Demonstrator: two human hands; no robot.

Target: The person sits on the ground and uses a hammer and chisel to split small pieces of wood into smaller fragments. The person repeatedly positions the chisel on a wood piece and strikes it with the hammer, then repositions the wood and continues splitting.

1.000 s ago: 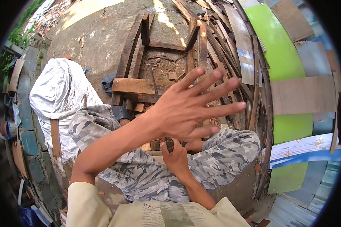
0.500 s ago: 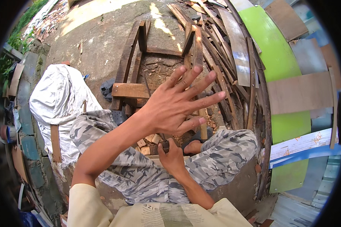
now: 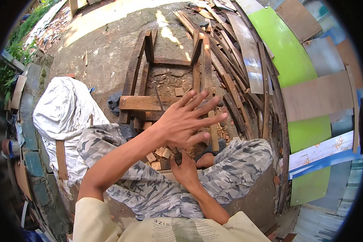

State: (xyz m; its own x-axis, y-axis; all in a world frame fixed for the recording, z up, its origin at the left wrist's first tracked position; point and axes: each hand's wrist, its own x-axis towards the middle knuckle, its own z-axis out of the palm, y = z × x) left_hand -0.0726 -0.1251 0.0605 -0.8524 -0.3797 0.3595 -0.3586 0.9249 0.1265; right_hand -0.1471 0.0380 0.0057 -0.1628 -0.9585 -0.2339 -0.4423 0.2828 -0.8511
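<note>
My left hand (image 3: pixel 185 121) is held up with its fingers spread and nothing in it, above the near end of a dark wooden frame (image 3: pixel 139 105). Below it, close to my lap, my right hand (image 3: pixel 185 168) is closed round the dark handle (image 3: pixel 178 158) of a long thin tool. A narrow dark strip (image 3: pixel 157 94) rising past the frame's front board looks like the tool's far part. My left hand hides the stretch between, so the tool's kind is unclear. Small cut wood blocks (image 3: pixel 160 154) lie just ahead of my right hand.
My crossed legs in camouflage trousers (image 3: pixel 238 165) flank the blocks. White cloth (image 3: pixel 62 109) is heaped at the left, with a wood strip (image 3: pixel 61 159) on it. Long timber strips (image 3: pixel 230 80) pile up right of the frame, beside green panels (image 3: pixel 288 44).
My left hand has dropped a little and shifted left, its fingers still spread. My right hand keeps its grip on the handle, almost in place. The view has tilted slightly.
</note>
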